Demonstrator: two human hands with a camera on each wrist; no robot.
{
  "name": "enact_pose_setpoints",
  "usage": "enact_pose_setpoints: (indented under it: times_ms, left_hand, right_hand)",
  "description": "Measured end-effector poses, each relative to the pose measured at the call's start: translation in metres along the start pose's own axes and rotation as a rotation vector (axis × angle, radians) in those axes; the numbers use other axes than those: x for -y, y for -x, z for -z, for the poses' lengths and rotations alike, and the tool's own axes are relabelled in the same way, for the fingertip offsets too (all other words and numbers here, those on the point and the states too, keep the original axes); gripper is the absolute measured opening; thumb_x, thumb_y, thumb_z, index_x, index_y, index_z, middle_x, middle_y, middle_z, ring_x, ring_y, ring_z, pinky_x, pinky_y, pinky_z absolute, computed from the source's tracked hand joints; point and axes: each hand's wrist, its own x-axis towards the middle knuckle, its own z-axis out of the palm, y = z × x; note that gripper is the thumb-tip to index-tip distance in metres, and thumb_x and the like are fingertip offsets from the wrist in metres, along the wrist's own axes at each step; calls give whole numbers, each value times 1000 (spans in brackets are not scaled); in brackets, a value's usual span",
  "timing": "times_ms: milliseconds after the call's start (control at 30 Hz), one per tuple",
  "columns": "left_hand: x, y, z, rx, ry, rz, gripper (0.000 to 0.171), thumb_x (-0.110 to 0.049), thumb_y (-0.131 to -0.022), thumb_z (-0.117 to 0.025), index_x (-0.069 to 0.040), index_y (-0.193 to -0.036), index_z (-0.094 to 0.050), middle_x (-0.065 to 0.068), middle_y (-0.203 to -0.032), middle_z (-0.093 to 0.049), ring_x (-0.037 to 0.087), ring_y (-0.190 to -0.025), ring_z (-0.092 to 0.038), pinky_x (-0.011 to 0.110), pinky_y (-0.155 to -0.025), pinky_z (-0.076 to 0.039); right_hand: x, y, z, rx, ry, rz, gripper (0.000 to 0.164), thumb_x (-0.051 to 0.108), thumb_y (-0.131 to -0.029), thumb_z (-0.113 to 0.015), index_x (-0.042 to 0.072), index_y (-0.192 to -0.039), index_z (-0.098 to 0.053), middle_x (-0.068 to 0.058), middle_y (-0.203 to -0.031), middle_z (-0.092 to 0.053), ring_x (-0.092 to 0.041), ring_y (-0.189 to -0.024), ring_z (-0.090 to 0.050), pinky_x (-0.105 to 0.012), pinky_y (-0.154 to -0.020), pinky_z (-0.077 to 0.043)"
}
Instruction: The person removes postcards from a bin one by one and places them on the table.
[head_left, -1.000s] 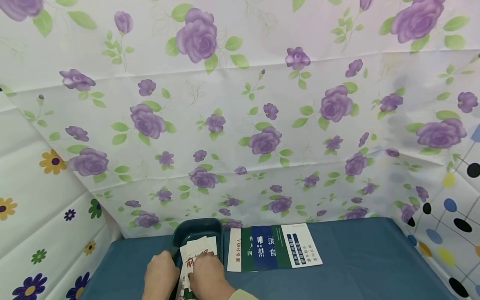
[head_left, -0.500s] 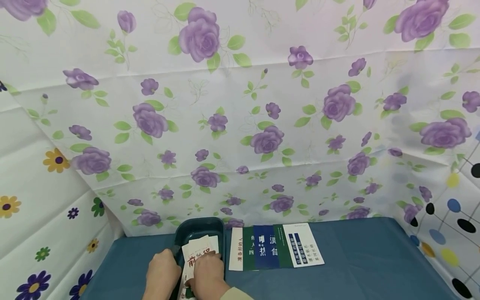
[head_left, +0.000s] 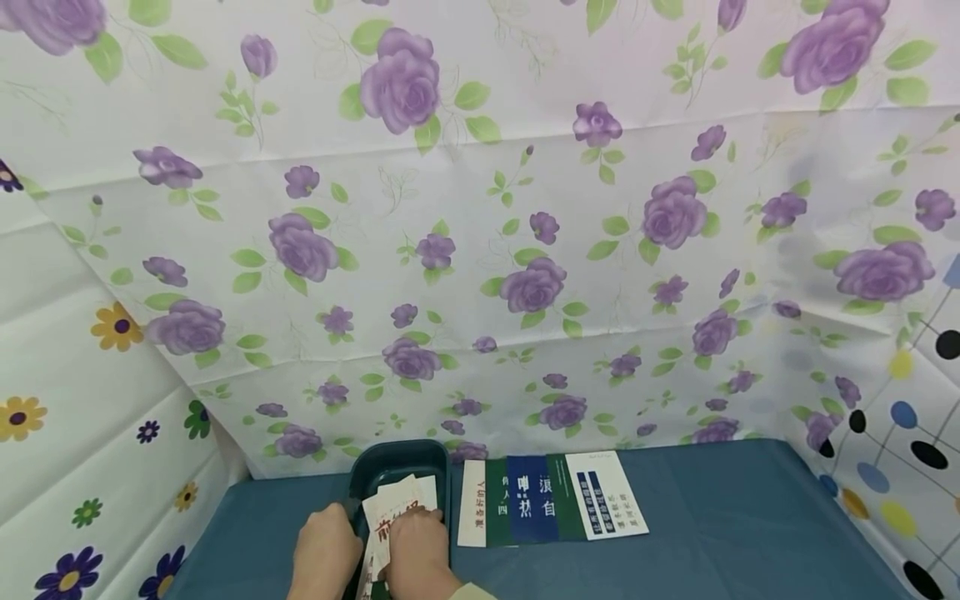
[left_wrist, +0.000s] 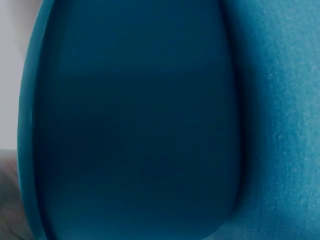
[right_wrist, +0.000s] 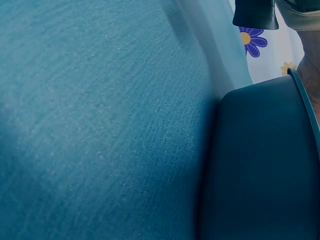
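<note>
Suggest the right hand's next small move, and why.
Probably nudge the cards into line: their far edges look uneven in the bin, the right hand is on them, and the left hand is at the bin's left side.

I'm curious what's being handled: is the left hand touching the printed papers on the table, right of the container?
Apart. The head view shows the container between the left hand and those papers.

the bin (head_left: 401,457) sits on the table (head_left: 720,525), cards (head_left: 397,495) inside it, a card row (head_left: 534,504) to its right.
</note>
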Motion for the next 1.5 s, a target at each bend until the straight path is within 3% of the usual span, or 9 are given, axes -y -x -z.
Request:
enact_pose_setpoints:
  times_ms: [200, 400, 533, 800, 900, 1100, 1267, 1500]
  left_hand:
    - [0, -1, -1, 14, 9, 5, 12, -3, -76, -63, 4, -83, -56, 13, -67, -52, 28, -58, -55, 41, -50, -44]
    - [0, -3, -1, 11, -2, 15, 11, -4, -76, -63, 2, -81, -56, 12, -67, -53, 26, -59, -55, 41, -51, -44]
    - [0, -3, -1, 17, 0, 13, 8, -3, -77, -61, 1, -78, -54, 11, -65, -51, 24, -57, -53, 39, -51, -42]
    - [0, -4, -2, 41, 8, 20, 7, -3, -78, -59, 0, -79, -53, 10, -65, -51, 24, -56, -52, 38, -50, -42]
    - [0, -5, -3, 47, -8, 24, 7, -3, -79, -60, 0, -80, -54, 11, -67, -52, 25, -57, -54, 38, -50, -44]
    - [0, -6, -2, 44, -33, 25, 12, -4, -77, -63, 3, -85, -56, 16, -74, -54, 32, -65, -57, 42, -54, -46]
    - [-3, -4, -2, 31, -30, 35, 10, -1, -76, -63, 3, -83, -56, 14, -71, -53, 29, -62, -56, 40, -52, -45]
    - [-3, -2, -4, 8, -35, 19, 6, 0, -76, -61, 2, -78, -55, 13, -67, -52, 28, -58, -55, 40, -50, -45]
  right_hand:
    - [-3, -1, 2, -43, -1, 28, 83, 62, -59, -76, 4, -116, -60, -12, -98, -62, -25, -89, -58, -31, -57, -50]
    - [-8, 1, 3, -181, -60, 67, 52, 34, -75, -74, 4, -115, -59, -11, -89, -59, -20, -75, -56, -29, -54, -49]
    - [-10, 3, 6, -211, -133, 64, 53, 27, -73, -75, 4, -117, -57, -10, -92, -57, -18, -74, -57, -29, -57, -49]
    - [-15, 2, 8, -187, -250, 96, 25, 21, -70, -75, 9, -87, -60, 0, -65, -47, -13, -55, -51, -29, -48, -45]
    - [-19, 5, 8, -203, -343, 114, 20, 17, -70, -74, 10, -81, -58, 3, -62, -46, -12, -52, -51, -28, -47, -44]
    - [-26, 8, 12, -191, -592, 102, 16, 15, -76, -71, 10, -83, -59, 5, -62, -48, -9, -54, -51, -26, -51, -43]
    - [-30, 11, 19, -198, -764, 85, 8, 12, -80, -67, 12, -80, -59, 8, -62, -47, -5, -55, -49, -25, -49, -40]
    - [-33, 14, 22, -224, -898, 32, 14, 12, -80, -69, 15, -72, -58, 11, -58, -47, 0, -53, -47, -24, -45, -38]
